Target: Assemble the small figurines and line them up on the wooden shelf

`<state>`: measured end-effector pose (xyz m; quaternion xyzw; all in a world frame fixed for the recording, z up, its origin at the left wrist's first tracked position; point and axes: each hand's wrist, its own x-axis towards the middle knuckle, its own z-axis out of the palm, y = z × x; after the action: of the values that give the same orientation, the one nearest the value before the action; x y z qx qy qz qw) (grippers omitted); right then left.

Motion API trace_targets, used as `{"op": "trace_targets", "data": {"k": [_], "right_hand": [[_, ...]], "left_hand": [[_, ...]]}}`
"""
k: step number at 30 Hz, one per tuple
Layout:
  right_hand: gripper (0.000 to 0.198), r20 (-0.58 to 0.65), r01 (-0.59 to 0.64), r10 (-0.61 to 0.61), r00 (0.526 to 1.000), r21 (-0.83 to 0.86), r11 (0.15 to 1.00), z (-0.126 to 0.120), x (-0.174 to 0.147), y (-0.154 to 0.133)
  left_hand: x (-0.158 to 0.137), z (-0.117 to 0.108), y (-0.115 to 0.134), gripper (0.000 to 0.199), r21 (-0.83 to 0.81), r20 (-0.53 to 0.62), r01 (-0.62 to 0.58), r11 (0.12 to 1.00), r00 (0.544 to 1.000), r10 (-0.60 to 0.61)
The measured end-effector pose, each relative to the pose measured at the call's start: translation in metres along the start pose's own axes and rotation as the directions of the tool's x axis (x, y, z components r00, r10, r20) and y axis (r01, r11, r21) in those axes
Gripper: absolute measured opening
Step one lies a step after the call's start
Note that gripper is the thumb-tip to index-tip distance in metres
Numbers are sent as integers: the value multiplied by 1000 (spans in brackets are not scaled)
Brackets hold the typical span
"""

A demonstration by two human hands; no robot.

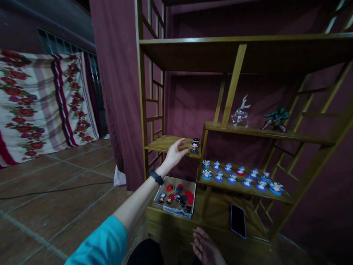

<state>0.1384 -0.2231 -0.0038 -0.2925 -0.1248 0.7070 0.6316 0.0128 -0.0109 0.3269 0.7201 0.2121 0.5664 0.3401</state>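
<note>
My left hand, with a dark band on its wrist, reaches to the left middle shelf. Its thumb and fingers are apart, just left of a small black-haired figurine on a dark round base. A second dark-haired head shows right behind that figurine. Below my left forearm sits an open cardboard box holding several small figurines and red and dark round bases. My right hand is low in front of the cabinet, palm partly up, its fingers loosely bent and apart, with nothing visible in it.
Two rows of small figurines on mostly blue or purple bases stand on the right lower shelf. Above them are a clear deer ornament and a green figure. A phone lies on the bottom board. Wooden uprights divide the shelves.
</note>
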Motion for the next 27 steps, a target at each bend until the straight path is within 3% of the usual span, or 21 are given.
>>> {"op": "trace_targets", "data": {"k": [3,6,9,12,15,20,27], "right_hand": [[33,36,28,-28,999,2,1000,2,-5,-1],[37,65,77,-76,995,-20,997,8,-14,-2],[42,26,122,-121,992,-59,991,17,-19,-3],[45,-78,162,-169,982,-92,983,24,-14,-3],[41,-160,167,-190,969,-149,975,34,-2,-1],[33,-243,107,-179,953,-281,954,48,19,4],[23,-302,76,-210,930,-401,913,53,54,-2]], "left_hand": [[-60,-15,-10,41,-22,-195,0,1000,981,-4],[-135,-25,-46,34,-98,-239,252,963,933,-268],[-206,-33,-87,29,-200,-235,524,828,794,-560],[-252,-41,-111,31,-261,-221,673,692,656,-722],[-265,-51,-116,35,-286,-205,724,628,594,-778],[-255,-61,-125,37,-337,-222,726,599,558,-800],[-235,-51,-163,32,-525,-215,678,514,479,-851]]}}
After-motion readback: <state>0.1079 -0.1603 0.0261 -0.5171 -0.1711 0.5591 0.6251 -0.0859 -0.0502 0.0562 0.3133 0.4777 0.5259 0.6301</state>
